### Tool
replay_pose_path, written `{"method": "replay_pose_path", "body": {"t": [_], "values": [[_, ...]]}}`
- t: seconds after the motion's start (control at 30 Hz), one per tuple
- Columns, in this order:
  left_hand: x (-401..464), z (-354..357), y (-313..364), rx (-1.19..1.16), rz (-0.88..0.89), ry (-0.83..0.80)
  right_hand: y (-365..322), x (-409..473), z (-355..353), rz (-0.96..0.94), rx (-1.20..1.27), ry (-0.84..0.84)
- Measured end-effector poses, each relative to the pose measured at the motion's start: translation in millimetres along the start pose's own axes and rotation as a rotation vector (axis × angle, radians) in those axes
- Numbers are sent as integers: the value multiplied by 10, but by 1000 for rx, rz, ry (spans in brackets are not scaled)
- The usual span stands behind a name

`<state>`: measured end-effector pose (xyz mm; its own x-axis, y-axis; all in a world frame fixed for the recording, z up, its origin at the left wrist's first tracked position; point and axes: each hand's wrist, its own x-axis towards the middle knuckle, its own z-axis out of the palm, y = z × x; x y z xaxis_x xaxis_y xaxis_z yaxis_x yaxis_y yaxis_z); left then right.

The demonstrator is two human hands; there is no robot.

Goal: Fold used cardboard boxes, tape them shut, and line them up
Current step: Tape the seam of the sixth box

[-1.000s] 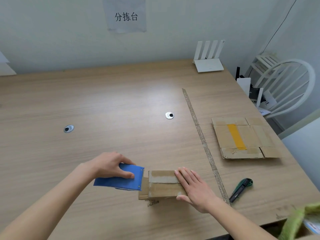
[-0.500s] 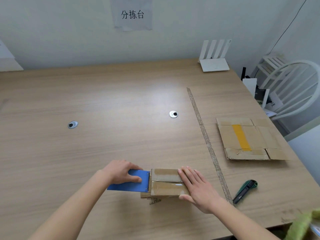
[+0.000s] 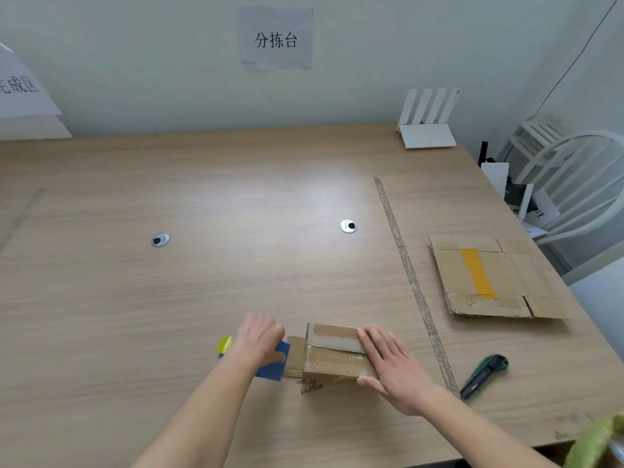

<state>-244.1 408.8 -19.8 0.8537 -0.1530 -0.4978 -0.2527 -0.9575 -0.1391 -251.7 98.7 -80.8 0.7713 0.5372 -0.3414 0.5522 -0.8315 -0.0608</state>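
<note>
While taping goes on near the front edge of the wooden table [image 3: 202,204], left hand [image 3: 260,342] wrapped round the blue tape dispenser [image 3: 275,364], pressed to the left end of the small cardboard box [image 3: 332,354], probably to carry tape over that edge. Right hand [image 3: 391,363] flat, fingers straight, on the box's right top to keep the flaps down and the box steady. Flattened carton with a yellow strip [image 3: 489,276] well apart on the right, likely next. Green utility knife [image 3: 484,376] near the right wrist.
</note>
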Motion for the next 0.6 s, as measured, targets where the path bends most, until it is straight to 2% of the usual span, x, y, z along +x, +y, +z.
{"method": "replay_pose_path", "body": {"t": [0.3, 0.47, 0.6], "values": [[-290, 865, -293, -403, -255, 362, 3, 8, 23, -5, 36, 5], [-326, 1377, -256, -413, -376, 456, 17, 34, 122, -35, 81, 54], [-359, 1456, -112, -327, -408, 597, -4, 14, 126, -34, 76, 49]]}}
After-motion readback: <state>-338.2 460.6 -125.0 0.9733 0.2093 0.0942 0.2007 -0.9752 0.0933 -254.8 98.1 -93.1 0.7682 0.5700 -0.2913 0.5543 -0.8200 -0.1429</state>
